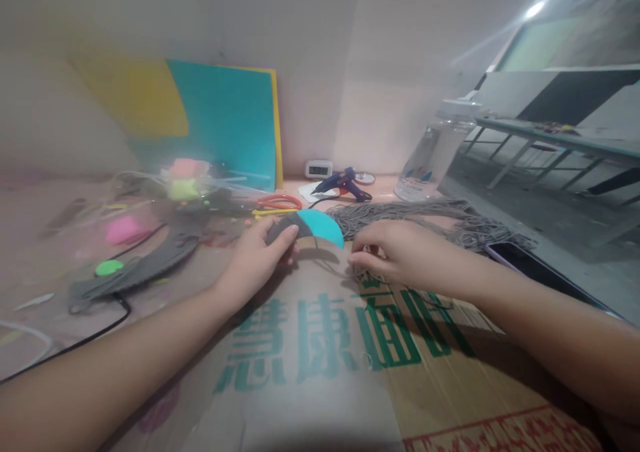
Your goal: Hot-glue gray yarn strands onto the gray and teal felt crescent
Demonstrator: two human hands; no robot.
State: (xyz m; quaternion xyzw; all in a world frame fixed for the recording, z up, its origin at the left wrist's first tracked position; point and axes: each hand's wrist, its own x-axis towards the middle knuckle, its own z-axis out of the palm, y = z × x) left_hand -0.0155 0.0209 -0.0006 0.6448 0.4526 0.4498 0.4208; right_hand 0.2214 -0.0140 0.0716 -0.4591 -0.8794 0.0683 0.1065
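Left hand (260, 251): closed about the near end of a curved turquoise piece (323, 229), thumb on top, fingers beneath. Piece: held over the cardboard (330, 392), extending from the left hand toward the right, its bare turquoise end just short of the right hand's fingertips. Grey cord (303, 223): wrapped around the end in the left hand's grip, a loose length drooping between the hands. Right hand (395, 249): palm down, thumb and fingers curled close together; whether they pinch the cord cannot be told.

Beyond the right hand: one bundle of grey cord (430, 213), loosely spread; one clear bottle (433, 155), white-capped. Beside the right forearm: one phone (543, 275). Beyond the left hand: one red loop handle (279, 202); farther and to its right, one blue glue gun (345, 184) and one small digital clock (319, 169). Left of the left hand, on the surface (175, 312): one curved grey piece (145, 267).
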